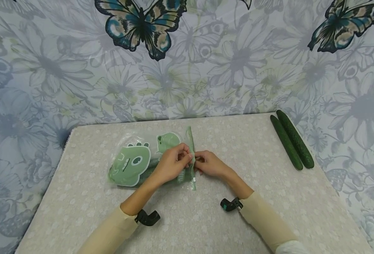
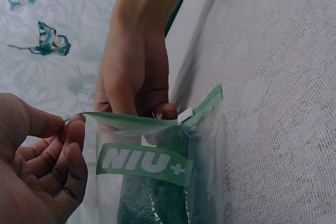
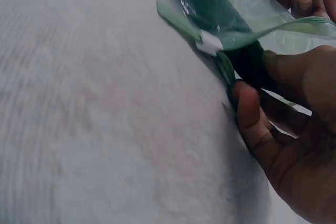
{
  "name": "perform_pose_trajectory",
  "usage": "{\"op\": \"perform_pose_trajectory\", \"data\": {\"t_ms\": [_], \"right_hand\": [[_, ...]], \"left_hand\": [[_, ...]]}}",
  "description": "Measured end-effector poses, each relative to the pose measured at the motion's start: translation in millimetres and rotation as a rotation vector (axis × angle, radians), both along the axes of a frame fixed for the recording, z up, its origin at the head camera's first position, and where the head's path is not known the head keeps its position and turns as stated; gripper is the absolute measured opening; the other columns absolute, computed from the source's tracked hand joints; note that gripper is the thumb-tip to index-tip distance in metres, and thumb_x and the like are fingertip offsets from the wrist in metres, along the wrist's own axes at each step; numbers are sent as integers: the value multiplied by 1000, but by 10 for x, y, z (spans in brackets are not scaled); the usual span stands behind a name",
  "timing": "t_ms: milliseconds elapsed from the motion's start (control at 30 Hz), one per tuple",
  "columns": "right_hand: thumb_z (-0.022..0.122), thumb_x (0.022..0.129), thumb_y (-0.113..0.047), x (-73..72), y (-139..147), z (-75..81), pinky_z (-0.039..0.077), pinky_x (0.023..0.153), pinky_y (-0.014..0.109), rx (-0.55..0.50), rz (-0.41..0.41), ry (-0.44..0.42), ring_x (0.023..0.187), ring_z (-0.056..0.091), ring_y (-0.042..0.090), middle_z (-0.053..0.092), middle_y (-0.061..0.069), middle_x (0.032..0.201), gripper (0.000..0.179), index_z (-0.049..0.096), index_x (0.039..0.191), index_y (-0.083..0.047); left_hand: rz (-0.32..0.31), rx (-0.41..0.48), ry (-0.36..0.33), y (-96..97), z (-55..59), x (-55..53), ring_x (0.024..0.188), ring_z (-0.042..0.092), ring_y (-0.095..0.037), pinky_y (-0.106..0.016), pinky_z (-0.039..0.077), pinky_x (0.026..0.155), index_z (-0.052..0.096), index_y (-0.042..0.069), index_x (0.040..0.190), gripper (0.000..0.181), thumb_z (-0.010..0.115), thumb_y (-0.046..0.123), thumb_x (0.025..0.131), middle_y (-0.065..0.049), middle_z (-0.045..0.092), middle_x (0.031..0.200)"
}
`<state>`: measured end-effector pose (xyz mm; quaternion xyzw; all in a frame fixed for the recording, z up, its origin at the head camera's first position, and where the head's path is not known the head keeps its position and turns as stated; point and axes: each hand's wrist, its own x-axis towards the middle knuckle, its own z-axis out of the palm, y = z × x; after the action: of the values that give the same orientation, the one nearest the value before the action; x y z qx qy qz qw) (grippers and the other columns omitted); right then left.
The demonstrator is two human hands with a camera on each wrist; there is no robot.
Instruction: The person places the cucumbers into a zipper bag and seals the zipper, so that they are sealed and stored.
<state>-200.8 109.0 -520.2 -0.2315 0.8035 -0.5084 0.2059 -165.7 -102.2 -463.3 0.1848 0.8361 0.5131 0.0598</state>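
Note:
A clear zip bag (image 1: pixel 134 169) with green dinosaur prints lies on the table, its green-edged mouth facing right. My left hand (image 1: pixel 171 164) pinches the rim of the mouth between thumb and fingers. In the left wrist view a dark green cucumber (image 2: pixel 152 198) shows through the plastic, behind a "NIU+" label. At the parted mouth, my right hand (image 1: pixel 213 165) holds the cucumber's end, thumb on one side and fingers on the other, as the right wrist view shows. A white slider (image 3: pixel 209 43) sits on the zip strip near one corner.
Two more cucumbers (image 1: pixel 291 139) lie side by side near the table's right edge. A pale patterned cloth covers the table (image 1: pixel 237 141). Behind it hangs a floral backdrop (image 1: pixel 206 70) with butterflies. Each forearm carries a black wrist camera (image 1: pixel 148 218).

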Motion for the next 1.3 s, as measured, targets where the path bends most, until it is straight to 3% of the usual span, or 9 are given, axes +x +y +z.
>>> {"op": "perform_pose_trajectory", "data": {"t_ms": [200, 267, 333, 467, 567, 867, 1000, 1133, 1300], "right_hand": [[71, 99, -19, 77, 138, 92, 49, 64, 22, 163, 65, 160, 66, 57, 5, 70, -1, 77, 13, 79, 102, -10], [73, 101, -22, 133, 183, 103, 52, 66, 22, 159, 78, 172, 69, 61, 5, 73, 0, 80, 13, 79, 101, -10], [74, 102, -24, 200, 251, 94, 55, 73, 23, 143, 62, 193, 78, 66, 5, 78, 2, 93, 16, 79, 110, -11], [72, 104, -25, 314, 520, 107, 59, 85, 26, 110, -40, 201, 94, 72, 10, 79, 3, 124, 28, 76, 130, -14], [71, 106, -25, 356, 830, 177, 59, 86, 27, 119, -124, 192, 97, 73, 14, 77, 3, 131, 31, 75, 134, -15], [67, 108, -26, 553, 1976, 334, 59, 82, 22, 265, -350, 312, 97, 73, 7, 78, 12, 126, 31, 73, 135, -10], [66, 109, -31, 674, 2384, 407, 59, 76, 23, 398, -476, 349, 99, 75, 18, 77, 16, 125, 38, 70, 139, -8], [67, 108, -31, 766, 2665, 443, 61, 75, 41, 531, -576, 400, 99, 74, 38, 74, 24, 123, 45, 65, 141, -1], [74, 102, -28, 798, 2805, 413, 56, 70, 58, 696, -654, 454, 91, 71, 42, 71, 29, 112, 50, 64, 137, 7]], "left_hand": [[-63, 27, 6, 61, -47, 6, 77, 73, -21, -26, 55, 65, 66, 13, 102, 9, 65, 18, 108, -3, 75, 87], [-74, 15, 8, 77, -54, 20, 77, 73, -21, -26, 55, 65, 66, 14, 101, 9, 64, 20, 108, -2, 75, 87], [-75, 3, 10, 88, -57, 34, 76, 72, -20, -26, 54, 66, 66, 15, 101, 9, 65, 20, 108, -2, 75, 86], [-54, -22, -12, 98, -78, 32, 75, 71, -19, -26, 54, 67, 67, 14, 101, 9, 65, 21, 108, -3, 74, 87], [-39, -25, -34, 94, -101, 9, 73, 72, -18, -27, 54, 65, 68, 14, 103, 10, 65, 21, 108, -3, 75, 87], [-26, -25, -79, 73, -168, -67, 74, 70, -16, -27, 57, 68, 68, 11, 108, 11, 65, 22, 107, -5, 76, 88], [-26, -25, -77, 63, -182, -100, 74, 70, -15, -27, 58, 68, 69, 10, 108, 11, 66, 20, 107, -7, 76, 88], [-35, -11, -70, 76, -198, -128, 74, 71, -14, -27, 59, 68, 69, 8, 107, 11, 66, 19, 107, -9, 77, 89], [-51, 6, -77, 102, -202, -137, 75, 71, -17, -27, 59, 69, 70, 6, 108, 13, 65, 18, 107, -12, 77, 90]]}}
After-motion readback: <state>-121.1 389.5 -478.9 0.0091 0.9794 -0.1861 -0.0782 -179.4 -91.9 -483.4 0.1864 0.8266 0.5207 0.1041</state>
